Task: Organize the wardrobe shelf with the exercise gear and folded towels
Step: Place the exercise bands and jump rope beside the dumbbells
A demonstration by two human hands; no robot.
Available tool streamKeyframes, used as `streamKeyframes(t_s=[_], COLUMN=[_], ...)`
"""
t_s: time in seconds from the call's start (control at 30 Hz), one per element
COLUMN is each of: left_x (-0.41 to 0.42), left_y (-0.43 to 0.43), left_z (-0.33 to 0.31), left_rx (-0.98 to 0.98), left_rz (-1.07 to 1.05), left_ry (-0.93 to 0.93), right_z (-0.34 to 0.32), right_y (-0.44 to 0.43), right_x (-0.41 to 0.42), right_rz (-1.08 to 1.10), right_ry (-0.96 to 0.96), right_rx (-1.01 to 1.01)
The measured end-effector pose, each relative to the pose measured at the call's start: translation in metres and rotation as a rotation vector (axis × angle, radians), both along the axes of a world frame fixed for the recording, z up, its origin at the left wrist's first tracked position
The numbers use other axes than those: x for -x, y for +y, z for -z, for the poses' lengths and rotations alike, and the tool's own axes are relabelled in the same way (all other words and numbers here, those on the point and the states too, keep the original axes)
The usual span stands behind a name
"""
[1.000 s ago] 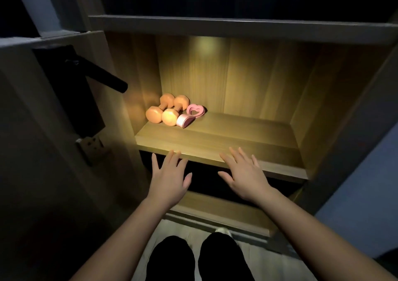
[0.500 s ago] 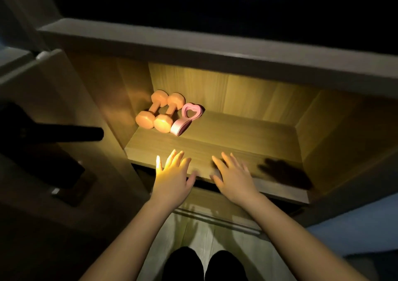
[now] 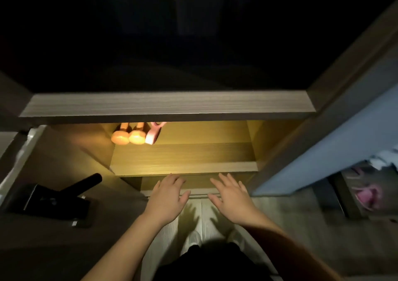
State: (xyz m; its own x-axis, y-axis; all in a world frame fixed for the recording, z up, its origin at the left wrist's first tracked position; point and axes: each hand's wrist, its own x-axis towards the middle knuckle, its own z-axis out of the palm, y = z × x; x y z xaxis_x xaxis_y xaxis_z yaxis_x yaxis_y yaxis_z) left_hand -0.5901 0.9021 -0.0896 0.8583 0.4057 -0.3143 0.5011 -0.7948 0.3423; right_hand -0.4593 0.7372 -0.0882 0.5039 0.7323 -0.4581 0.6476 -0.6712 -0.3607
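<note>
Lit wooden shelf (image 3: 183, 160) carried two orange dumbbells (image 3: 128, 137) side by side at 10 o'clock, a pink band roll (image 3: 151, 135) touching their right.

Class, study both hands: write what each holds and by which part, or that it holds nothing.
Neither holds anything. The left hand and right hand are open, fingers spread, near the shelf front; the dumbbells lie apart, back left.

Wardrobe shelf (image 3: 183, 160), lit, wood-grained, as I view it from above. Two orange dumbbells lie side by side in its back left corner, ends toward me: left dumbbell (image 3: 120, 138), right dumbbell (image 3: 137, 137). A pink band (image 3: 152, 135) touches the right one.
</note>
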Motion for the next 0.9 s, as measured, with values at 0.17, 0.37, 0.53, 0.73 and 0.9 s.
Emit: streamKeyframes(t_s=[0.17,0.37,0.53,0.73,0.9], left_x=[-0.036,-0.103,-0.183,-0.261,-0.312], left_y=[-0.026,-0.094,-0.179,-0.298,-0.375], left_z=[-0.003,-0.009,-0.002,0.011,0.02], left_rx=[0.033,0.091,0.095,0.166,0.229], left_rz=[0.158,0.367,0.538,0.675,0.758], left_ry=[0.009,0.028,0.055,0.087,0.182], right_z=[0.002,0.004,0.011,0.009,0.022], right_y=[-0.045,-0.125,-0.213,-0.344,-0.43], right_x=[-0.015,-0.049,-0.089,-0.143,-0.171], right_rz=[0.159,0.371,0.529,0.612,0.745], right_ry=[-0.001,0.016,-0.114,-0.103,-0.061], right_rx=[0.005,-0.003,-0.059,0.061,0.096])
